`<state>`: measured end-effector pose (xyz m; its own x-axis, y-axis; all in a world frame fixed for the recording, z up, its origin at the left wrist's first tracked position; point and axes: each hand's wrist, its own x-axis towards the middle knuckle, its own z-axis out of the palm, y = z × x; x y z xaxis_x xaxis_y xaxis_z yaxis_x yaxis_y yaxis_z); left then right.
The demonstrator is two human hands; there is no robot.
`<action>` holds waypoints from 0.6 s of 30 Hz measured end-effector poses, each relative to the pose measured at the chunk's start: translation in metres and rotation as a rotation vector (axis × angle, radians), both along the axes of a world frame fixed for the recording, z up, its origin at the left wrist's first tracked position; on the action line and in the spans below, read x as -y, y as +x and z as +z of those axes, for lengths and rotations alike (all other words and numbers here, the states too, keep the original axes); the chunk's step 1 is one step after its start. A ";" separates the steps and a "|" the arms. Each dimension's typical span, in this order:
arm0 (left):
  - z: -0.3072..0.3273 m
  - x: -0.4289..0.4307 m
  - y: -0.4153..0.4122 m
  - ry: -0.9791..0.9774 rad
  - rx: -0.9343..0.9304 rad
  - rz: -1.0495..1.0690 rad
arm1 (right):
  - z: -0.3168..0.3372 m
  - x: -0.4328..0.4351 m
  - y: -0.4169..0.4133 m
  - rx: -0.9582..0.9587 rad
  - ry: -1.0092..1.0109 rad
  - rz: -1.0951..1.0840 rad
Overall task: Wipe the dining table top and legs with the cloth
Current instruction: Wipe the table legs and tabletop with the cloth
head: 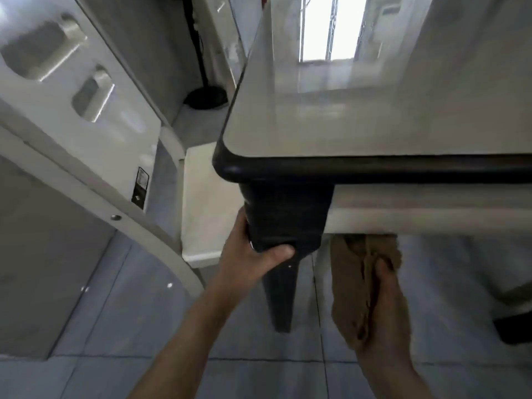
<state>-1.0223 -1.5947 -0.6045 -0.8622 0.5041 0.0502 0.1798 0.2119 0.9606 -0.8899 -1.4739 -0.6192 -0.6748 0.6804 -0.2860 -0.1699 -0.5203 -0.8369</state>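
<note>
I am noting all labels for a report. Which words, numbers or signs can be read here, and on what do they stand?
Sticker on the white panel: print too blurred to read.
Black tag below it: a pale diamond sign, no legible letters.
Dining table and cloth: no text.

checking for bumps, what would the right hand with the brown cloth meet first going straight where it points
Probably the pale rail under the table's black edge, brown cloth leading; depth is unclear.

Left hand [250, 254] grips black table leg [283, 226]; right hand [385, 306] holds brown cloth [351, 283].
</note>
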 end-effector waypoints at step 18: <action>-0.044 -0.004 -0.012 0.326 -0.237 -0.145 | -0.161 0.032 -0.083 -0.490 0.196 0.138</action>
<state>-1.0338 -1.5903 -0.6489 -0.7289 0.5443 0.4154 0.4092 -0.1401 0.9016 -0.9733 -1.5061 -0.7803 -0.7841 0.5848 0.2078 -0.5054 -0.4074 -0.7607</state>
